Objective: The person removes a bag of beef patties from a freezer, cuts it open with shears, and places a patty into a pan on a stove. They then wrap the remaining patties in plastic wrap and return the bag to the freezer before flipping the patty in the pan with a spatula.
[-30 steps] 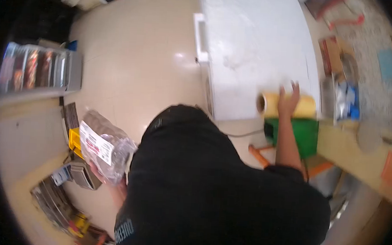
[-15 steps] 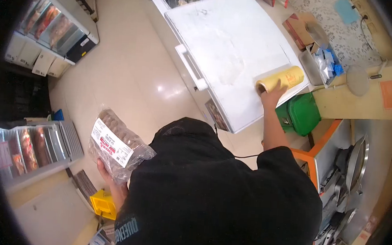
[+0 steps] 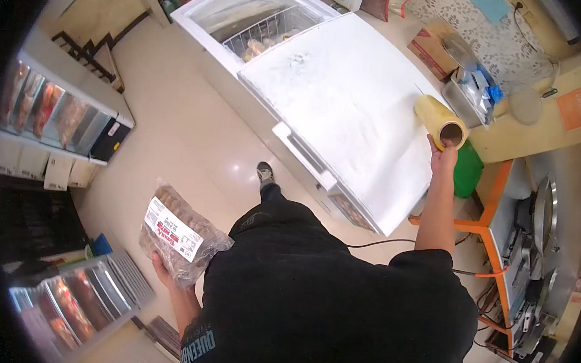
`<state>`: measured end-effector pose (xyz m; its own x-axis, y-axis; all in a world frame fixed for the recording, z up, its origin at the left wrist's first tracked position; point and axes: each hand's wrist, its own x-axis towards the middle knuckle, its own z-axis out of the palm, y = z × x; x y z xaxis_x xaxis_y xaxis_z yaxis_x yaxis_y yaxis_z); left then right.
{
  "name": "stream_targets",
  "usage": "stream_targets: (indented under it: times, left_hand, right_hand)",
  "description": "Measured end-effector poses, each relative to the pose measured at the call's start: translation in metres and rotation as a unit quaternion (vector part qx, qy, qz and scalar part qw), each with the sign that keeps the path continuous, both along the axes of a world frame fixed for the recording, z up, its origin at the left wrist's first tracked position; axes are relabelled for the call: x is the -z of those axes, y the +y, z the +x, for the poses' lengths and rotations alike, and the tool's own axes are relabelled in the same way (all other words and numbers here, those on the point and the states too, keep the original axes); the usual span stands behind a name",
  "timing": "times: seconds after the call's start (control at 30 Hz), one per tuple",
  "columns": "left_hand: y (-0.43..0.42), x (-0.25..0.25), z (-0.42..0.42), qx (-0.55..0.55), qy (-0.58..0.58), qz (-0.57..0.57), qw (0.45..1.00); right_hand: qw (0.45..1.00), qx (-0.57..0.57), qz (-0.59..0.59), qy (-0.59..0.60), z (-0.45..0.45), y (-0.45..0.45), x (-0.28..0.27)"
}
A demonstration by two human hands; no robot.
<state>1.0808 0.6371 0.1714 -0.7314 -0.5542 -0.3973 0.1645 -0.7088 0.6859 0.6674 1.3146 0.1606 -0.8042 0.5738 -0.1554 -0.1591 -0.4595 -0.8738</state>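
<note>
My left hand (image 3: 165, 272) is closed around the lower edge of a clear plastic pack of brown patties (image 3: 182, 235) with a white and red label. It holds the pack off to my left, above the floor. On the other side, my right hand (image 3: 442, 154) grips the near end of a yellow roll of cling film (image 3: 434, 115), its fingers at the rim of the hollow core. The roll is at the right end of the white chest freezer lid (image 3: 338, 111); I cannot tell whether it still touches the lid.
The freezer's far section is open, with a wire basket (image 3: 273, 34) of bagged food inside. Lit display fridges (image 3: 55, 110) stand at left. A metal tray of plastic bags (image 3: 472, 93), a green bin (image 3: 467, 171) and an orange-edged rack of pans (image 3: 534, 230) are at right. A cable (image 3: 383, 242) runs beside me.
My right hand has turned the roll so its hollow end faces me, and moved it right. My left hand still holds the pack. The view has shifted, showing more of the open freezer and my foot.
</note>
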Motion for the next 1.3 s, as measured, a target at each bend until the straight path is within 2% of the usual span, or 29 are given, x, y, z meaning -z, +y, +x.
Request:
stream_targets:
  times: [0.07, 0.13, 0.2, 0.3, 0.37, 0.47, 0.63, 0.7, 0.8, 0.83, 0.87, 0.9, 0.93, 1.0, 1.03, 1.1, 1.13, 1.2, 1.23, 1.3]
  left_hand:
    - [-0.028, 0.008, -0.055, -0.003, 0.001, -0.014, 1.000]
    - [-0.057, 0.007, -0.111, 0.042, 0.005, -0.019, 0.999]
    - [-0.072, -0.006, -0.172, 0.039, -0.009, -0.037, 0.999]
    - [-0.095, -0.025, -0.264, 0.040, 0.002, -0.049, 0.998]
    - [-0.104, -0.034, -0.306, 0.034, -0.036, -0.085, 0.995]
    - [-0.105, -0.041, -0.359, 0.029, -0.049, -0.063, 0.996]
    - [-0.116, -0.020, -0.438, 0.061, -0.082, -0.069, 0.992]
    - [-0.123, 0.000, -0.479, 0.068, -0.105, -0.056, 0.991]
    - [-0.131, 0.012, -0.540, 0.117, -0.173, -0.116, 0.971]
    - [-0.139, 0.025, -0.563, 0.154, -0.155, -0.119, 0.968]
    - [-0.127, 0.013, -0.594, 0.152, -0.156, -0.123, 0.968]
    - [-0.127, 0.013, -0.622, 0.184, -0.162, -0.151, 0.958]
    - [-0.130, 0.023, -0.650, 0.205, -0.160, -0.160, 0.952]
    - [-0.128, 0.024, -0.714, 0.270, -0.153, -0.210, 0.927]
    - [-0.128, 0.028, -0.748, 0.277, -0.153, -0.209, 0.925]
    - [-0.123, 0.036, -0.815, 0.357, -0.155, -0.248, 0.887]
    - [-0.122, 0.042, -0.848, 0.370, -0.150, -0.241, 0.885]
    - [-0.113, 0.064, -0.920, 0.457, -0.101, -0.363, 0.806]
    - [-0.106, 0.077, -0.955, 0.470, -0.096, -0.349, 0.805]
    - [-0.088, 0.103, -1.017, 0.506, -0.094, -0.505, 0.693]
  right_hand:
    - [0.998, -0.021, -0.054, 0.007, -0.054, -0.021, 0.006]
    - [0.997, -0.024, -0.066, 0.017, -0.119, -0.053, 0.011]
    - [0.996, -0.034, -0.072, 0.033, -0.197, -0.066, 0.022]
    - [0.997, -0.031, -0.053, 0.036, -0.308, -0.091, -0.005]
    - [0.998, -0.033, -0.057, -0.003, -0.389, -0.075, -0.006]
    - [0.997, -0.043, -0.066, -0.021, -0.476, -0.060, -0.013]
    - [0.991, -0.091, -0.090, -0.034, -0.585, -0.028, 0.021]
    - [0.991, -0.039, -0.073, -0.105, -0.602, -0.040, 0.021]
    - [0.979, -0.059, -0.101, -0.168, -0.626, -0.036, 0.014]
    - [0.977, -0.058, -0.104, -0.176, -0.626, -0.040, 0.013]
    - [0.986, -0.009, -0.093, -0.138, -0.627, -0.051, 0.006]
    - [0.991, 0.040, -0.081, -0.098, -0.629, -0.061, -0.005]
    - [0.990, 0.045, -0.085, -0.101, -0.619, -0.081, -0.024]
    - [0.989, 0.024, 0.006, -0.145, -0.604, -0.128, -0.064]
    - [0.991, 0.038, -0.012, -0.128, -0.632, -0.090, -0.044]
    - [0.992, 0.067, -0.048, -0.095, -0.689, -0.015, -0.003]
    - [0.991, 0.080, -0.040, -0.095, -0.692, -0.009, 0.000]
    - [0.993, 0.081, 0.016, -0.087, -0.707, 0.003, -0.004]
    - [0.991, 0.093, 0.030, -0.092, -0.713, 0.009, -0.004]
    - [0.988, 0.087, 0.070, -0.109, -0.719, 0.011, -0.001]
